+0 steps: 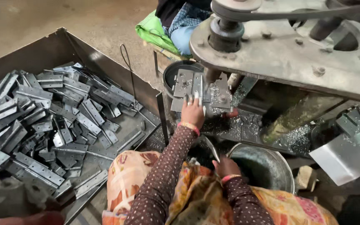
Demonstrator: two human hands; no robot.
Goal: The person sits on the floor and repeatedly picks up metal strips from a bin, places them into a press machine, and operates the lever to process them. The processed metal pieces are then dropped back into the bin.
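My left hand reaches forward onto the bed of a drilling machine, fingers spread over a flat grey hinge plate and holding it down below the machine head. More hinge plates lie beside it among metal shavings. My right hand stays close to my lap at the rim of a grey metal bucket, fingers closed around a thin metal bar that slants up to the left. Both arms wear brown dotted sleeves with a bangle at the wrist.
A large sheet-metal tray on the left holds several grey hinges. A black round tub stands behind the work spot. A pulley and belt top the machine. Another person sits beyond it.
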